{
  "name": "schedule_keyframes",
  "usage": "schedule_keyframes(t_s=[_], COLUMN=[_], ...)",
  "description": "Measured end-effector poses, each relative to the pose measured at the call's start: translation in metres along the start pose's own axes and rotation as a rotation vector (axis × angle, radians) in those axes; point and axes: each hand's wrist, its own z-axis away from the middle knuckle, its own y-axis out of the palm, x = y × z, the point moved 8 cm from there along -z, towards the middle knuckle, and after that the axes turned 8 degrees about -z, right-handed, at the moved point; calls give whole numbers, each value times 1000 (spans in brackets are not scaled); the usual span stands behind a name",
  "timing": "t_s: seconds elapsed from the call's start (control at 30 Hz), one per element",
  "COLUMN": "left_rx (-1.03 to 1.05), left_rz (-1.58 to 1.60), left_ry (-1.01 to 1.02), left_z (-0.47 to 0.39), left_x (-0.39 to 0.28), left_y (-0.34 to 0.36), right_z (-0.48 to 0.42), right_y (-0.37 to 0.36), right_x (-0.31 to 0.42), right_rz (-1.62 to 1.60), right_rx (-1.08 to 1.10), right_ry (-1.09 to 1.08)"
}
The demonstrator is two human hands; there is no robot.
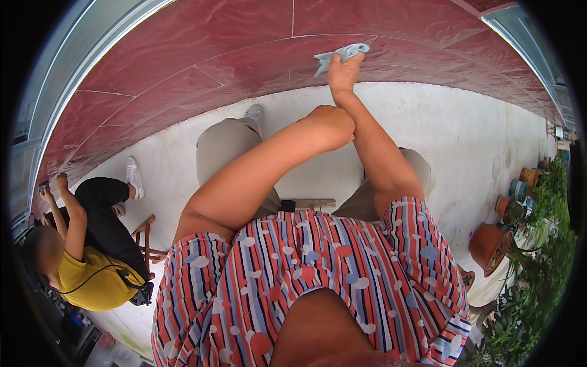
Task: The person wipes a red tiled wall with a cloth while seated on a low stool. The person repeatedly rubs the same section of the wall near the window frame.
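A pale blue-grey cloth (345, 54) is bunched in my right hand (344, 73), pressed against the red tiled wall (257, 50). My left hand (331, 125) is bent at the wrist and touches my right forearm just below the wrist. Its fingers are mostly hidden, so its hold cannot be made out. Both forearms reach forward over my knees, the left one crossing towards the right.
Part of a wooden stool (316, 202) shows between my legs on the pale concrete floor (458, 133). At left, a person in a yellow top (98, 280) has both hands at the wall, beside a wooden stool (147, 243). Potted plants (488, 247) line the right side.
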Motion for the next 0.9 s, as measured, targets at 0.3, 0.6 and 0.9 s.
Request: schedule_keyframes(t_s=[0.3, 0.6, 0.9], left_rx=[-37, -111, -175], left_rz=[-70, -130, 17], left_ry=[-158, 165, 96], left_z=[0, 1, -9], left_x=[29, -33, -31], left_y=[10, -9, 5], right_z=[92, -110, -108], right_y=[86, -106, -117], right_x=[-35, -193, -181], right_rz=[-508, -741, -568], right_rx=[506, -225, -199], right_ry=[921, 837, 785])
